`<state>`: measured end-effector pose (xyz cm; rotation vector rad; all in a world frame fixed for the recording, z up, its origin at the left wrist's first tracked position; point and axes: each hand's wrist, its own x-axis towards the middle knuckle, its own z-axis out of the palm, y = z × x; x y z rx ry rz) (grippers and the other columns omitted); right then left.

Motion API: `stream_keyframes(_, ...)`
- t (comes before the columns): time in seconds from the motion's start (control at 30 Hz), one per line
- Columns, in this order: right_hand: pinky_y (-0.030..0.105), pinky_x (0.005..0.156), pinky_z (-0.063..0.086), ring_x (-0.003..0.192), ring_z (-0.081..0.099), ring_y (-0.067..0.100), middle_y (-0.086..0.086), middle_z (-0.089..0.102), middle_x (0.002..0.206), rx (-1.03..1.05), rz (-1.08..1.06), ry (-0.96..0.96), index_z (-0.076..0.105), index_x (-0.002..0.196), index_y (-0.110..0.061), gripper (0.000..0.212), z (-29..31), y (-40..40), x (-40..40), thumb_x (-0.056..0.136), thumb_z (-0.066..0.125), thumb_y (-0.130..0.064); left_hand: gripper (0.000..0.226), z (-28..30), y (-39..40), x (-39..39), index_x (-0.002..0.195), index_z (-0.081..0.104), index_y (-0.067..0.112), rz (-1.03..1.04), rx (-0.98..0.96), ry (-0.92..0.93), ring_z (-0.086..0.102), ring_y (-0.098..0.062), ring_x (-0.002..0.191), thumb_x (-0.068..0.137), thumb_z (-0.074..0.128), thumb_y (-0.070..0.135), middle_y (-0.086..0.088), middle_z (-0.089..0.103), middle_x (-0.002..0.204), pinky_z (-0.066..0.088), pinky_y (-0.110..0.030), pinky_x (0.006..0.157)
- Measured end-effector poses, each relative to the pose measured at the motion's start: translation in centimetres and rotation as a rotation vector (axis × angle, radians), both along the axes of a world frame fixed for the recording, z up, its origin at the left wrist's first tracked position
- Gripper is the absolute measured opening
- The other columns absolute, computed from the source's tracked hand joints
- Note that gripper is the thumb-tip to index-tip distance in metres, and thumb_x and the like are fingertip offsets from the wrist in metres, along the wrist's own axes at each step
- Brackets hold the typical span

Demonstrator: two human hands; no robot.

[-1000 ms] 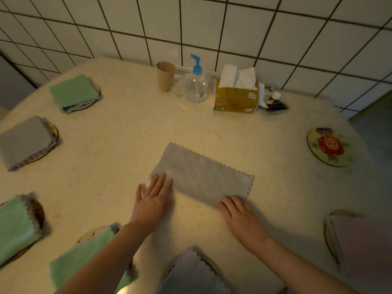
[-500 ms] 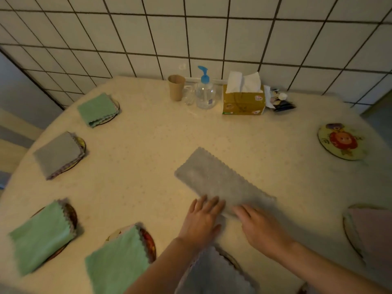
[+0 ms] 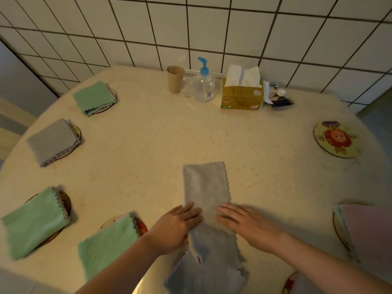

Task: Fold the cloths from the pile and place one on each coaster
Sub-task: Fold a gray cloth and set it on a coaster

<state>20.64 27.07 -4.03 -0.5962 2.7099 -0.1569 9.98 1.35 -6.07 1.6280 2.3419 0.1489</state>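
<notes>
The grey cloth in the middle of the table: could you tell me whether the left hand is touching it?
Touching. The head view shows the left hand with its straight fingers lying flat on the near end of the grey cloth, no gap visible.

A home dining corner; round clothed table [image 3: 148, 145] against tiled wall [image 3: 212, 28]; tissue box [image 3: 241, 96], soap pump [image 3: 204, 85].

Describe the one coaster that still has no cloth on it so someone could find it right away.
Start at the tissue box by the tiled wall, then follow the table's right edge toward you. The bare coaster is the round one showing a cartoon picture; every other coaster has a cloth on it.
</notes>
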Motion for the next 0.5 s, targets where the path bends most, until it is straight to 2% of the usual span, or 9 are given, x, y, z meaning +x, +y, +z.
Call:
stream_keyframes(0.03,0.031,0.101,0.044,0.134,0.042,0.019,-0.002,0.044,0.145,0.031,0.006,0.003,0.043,0.138,-0.022,0.100,-0.4,0.1,0.2,0.047,0.074,0.005,0.050,-0.1,0.0,0.2,0.129,0.058,0.026,0.013,0.022,-0.008,0.051,-0.020,0.127,0.089,0.041,0.051,0.006,0.056,0.136,0.050,-0.035,0.097)
stream_keyframes(0.1,0.032,0.104,0.041,0.137,0.036,0.016,-0.003,0.039,0.148,0.013,0.004,-0.025,0.037,0.141,-0.024,0.093,-1.3,0.3,0.5,0.057,0.072,-0.002,0.051,-0.1,0.1,0.4,0.128,0.059,0.025,0.046,0.092,-0.022,0.052,-0.019,0.126,0.095,0.031,0.052,0.006,0.057,0.134,0.050,-0.032,0.096)
stream_keyframes(0.17,0.030,0.112,0.030,0.141,0.024,0.009,-0.009,0.030,0.152,-0.063,0.010,-0.027,0.025,0.146,-0.029,0.082,-1.6,0.7,0.5,0.073,0.059,-0.014,0.054,0.1,0.3,0.5,0.121,0.064,0.029,0.093,0.139,-0.022,0.060,-0.013,0.114,0.096,0.023,0.056,0.010,0.064,0.124,0.053,-0.026,0.086)
stream_keyframes(0.23,0.020,0.114,0.020,0.136,0.019,-0.004,-0.021,0.024,0.147,-0.232,-0.118,-0.153,0.015,0.147,-0.037,0.078,-0.8,1.2,0.0,0.080,0.052,-0.025,0.053,0.5,0.8,0.4,0.110,0.067,0.029,0.252,0.138,-0.125,0.066,-0.012,0.095,0.094,0.026,0.060,0.009,0.071,0.108,0.054,-0.027,0.079)
stream_keyframes(0.3,0.017,0.106,0.033,0.126,0.032,-0.010,-0.028,0.033,0.139,-0.448,-0.357,-0.279,0.021,0.143,-0.045,0.075,0.0,1.3,-0.6,0.080,0.059,-0.033,0.062,0.8,1.1,0.0,0.085,0.068,0.014,0.492,0.078,-0.280,0.064,-0.020,0.073,0.085,0.026,0.060,-0.005,0.070,0.081,0.050,-0.033,0.072)
stream_keyframes(0.37,0.018,0.093,0.045,0.113,0.051,-0.008,-0.024,0.053,0.126,-0.634,-0.568,-0.216,0.044,0.129,-0.047,0.053,0.4,0.9,-1.8,0.081,0.066,-0.038,0.069,1.1,1.6,-0.8,0.070,0.063,0.003,0.781,0.147,-0.450,0.060,-0.025,0.063,0.083,0.033,0.064,-0.014,0.064,0.067,0.046,-0.039,0.066)
stream_keyframes(0.43,0.017,0.076,0.049,0.088,0.062,-0.005,-0.021,0.067,0.096,-0.837,-0.771,-0.110,0.060,0.101,-0.039,0.020,0.3,0.1,-3.4,0.086,0.066,-0.029,0.054,1.5,2.5,-1.5,0.075,0.066,0.003,1.030,0.373,-0.730,0.058,-0.025,0.059,0.089,0.051,0.053,-0.014,0.064,0.067,0.048,-0.045,0.060)
stream_keyframes(0.47,0.017,0.067,0.048,0.074,0.062,-0.003,-0.020,0.066,0.080,-0.893,-0.862,-0.082,0.061,0.090,-0.034,0.011,0.1,-0.3,-4.3,0.088,0.063,-0.024,0.042,1.7,3.0,-1.9,0.081,0.067,0.006,1.123,0.469,-0.862,0.058,-0.022,0.059,0.090,0.057,0.044,-0.011,0.065,0.070,0.050,-0.043,0.056)
stream_keyframes(0.5,0.019,0.059,0.043,0.062,0.056,-0.001,-0.017,0.061,0.067,-0.917,-0.940,-0.084,0.059,0.080,-0.029,0.013,-0.1,-0.5,-5.3,0.091,0.060,-0.023,0.031,1.8,3.4,-2.2,0.087,0.068,0.009,1.197,0.513,-0.967,0.059,-0.018,0.061,0.091,0.059,0.039,-0.008,0.066,0.074,0.052,-0.037,0.053)
